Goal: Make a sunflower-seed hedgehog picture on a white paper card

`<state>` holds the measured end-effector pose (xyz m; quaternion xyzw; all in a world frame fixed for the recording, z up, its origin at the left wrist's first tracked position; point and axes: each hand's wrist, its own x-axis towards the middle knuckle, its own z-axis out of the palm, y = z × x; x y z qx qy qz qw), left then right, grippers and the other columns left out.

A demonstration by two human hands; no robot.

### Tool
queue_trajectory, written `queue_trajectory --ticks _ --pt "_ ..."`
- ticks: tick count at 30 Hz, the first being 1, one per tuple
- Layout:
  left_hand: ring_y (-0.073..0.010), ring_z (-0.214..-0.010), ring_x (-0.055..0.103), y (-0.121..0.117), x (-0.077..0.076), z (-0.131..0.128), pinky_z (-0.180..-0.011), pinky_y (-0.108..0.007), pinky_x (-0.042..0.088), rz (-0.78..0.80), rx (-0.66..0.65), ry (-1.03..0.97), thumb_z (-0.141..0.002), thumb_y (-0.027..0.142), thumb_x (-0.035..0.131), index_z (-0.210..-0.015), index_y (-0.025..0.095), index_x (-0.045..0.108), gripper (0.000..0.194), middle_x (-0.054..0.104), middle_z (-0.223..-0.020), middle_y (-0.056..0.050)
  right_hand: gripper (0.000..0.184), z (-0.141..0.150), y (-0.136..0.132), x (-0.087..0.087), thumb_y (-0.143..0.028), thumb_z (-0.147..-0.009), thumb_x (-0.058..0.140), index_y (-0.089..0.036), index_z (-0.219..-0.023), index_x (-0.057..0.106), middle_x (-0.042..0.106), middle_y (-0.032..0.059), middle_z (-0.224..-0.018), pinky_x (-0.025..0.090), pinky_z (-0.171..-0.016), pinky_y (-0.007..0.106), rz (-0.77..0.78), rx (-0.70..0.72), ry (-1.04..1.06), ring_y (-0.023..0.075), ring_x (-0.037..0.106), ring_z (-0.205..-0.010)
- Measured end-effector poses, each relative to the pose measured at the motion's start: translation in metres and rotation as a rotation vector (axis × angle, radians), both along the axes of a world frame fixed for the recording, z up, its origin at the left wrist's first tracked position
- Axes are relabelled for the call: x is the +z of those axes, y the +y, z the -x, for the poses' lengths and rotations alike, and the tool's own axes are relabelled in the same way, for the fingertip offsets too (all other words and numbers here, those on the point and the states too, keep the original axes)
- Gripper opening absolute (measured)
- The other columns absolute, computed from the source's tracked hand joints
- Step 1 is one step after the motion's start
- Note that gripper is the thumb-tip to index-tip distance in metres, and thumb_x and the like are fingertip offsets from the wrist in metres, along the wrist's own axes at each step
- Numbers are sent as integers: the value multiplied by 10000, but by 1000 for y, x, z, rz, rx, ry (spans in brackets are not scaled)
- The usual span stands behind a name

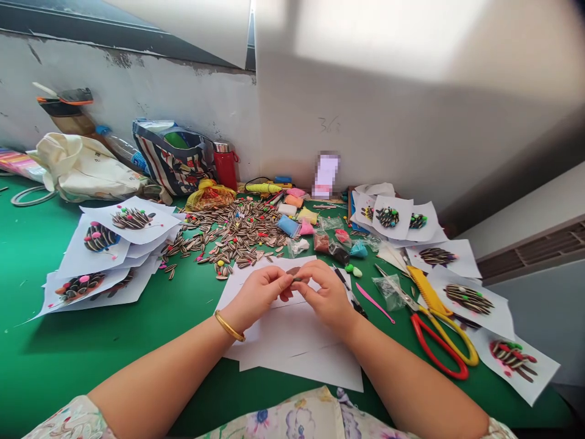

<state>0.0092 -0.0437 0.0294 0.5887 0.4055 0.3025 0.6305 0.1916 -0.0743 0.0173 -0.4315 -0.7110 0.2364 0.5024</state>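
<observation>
At the center of the frame, your left hand [265, 288] and right hand [329, 297] meet fingertip to fingertip, both pinching a small dark piece [297, 280], too covered to identify, above the white paper sheets [301, 360]. Beyond them, in the upper middle, you have a loose heap of striped seeds [242, 228] with small colored clay packets [289, 226] just to its right. Right of your hands, the red-and-yellow scissors [420, 311] lie near a pink tool [375, 303] on the green table [183, 378].
</observation>
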Motion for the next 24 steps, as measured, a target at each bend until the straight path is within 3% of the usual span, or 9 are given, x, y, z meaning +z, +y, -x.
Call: queue_trajectory --ticks 3,6,13,18,24 --pt "-134 -637 547 3 -2 0 -619 -257 423 1 80 -24 -840 525 644 -724 174 608 371 637 -674 -12 131 -2 1 5 -340 -924 647 -239 -846 677 644 25 -820 505 -759 352 -10 -77 79 188 601 -808" --pt "-133 -643 545 5 -4 1 -610 -255 414 4 106 -20 -865 527 610 -739 163 620 386 644 -694 -26 141 -5 1 7 -359 -943 623 -243 -932 703 659 42 -891 518 -809 366 -30 -104 106 199 618 -870" --pt "-136 -669 554 0 -2 0 -641 -259 436 -24 -2 -1 -889 566 582 -813 151 671 431 636 -714 -24 226 -1 0 -4 -270 -931 639 -273 -1144 715 674 69 -1054 505 -916 404 -60 29 -124 225 604 -1021" --pt "-152 -703 580 -2 2 -1 -678 -269 451 -60 -100 28 -859 550 627 -793 142 684 417 648 -730 -34 208 0 0 -5 -254 -911 662 -279 -1110 716 685 64 -1059 506 -900 409 -79 -10 -177 234 606 -1022" --pt "-141 -665 560 1 -3 2 -644 -257 436 -34 -57 43 -862 589 616 -741 149 672 460 639 -691 -25 135 -1 -1 -3 -263 -900 685 -273 -1024 739 690 55 -1004 504 -896 402 -58 40 -168 224 617 -982"
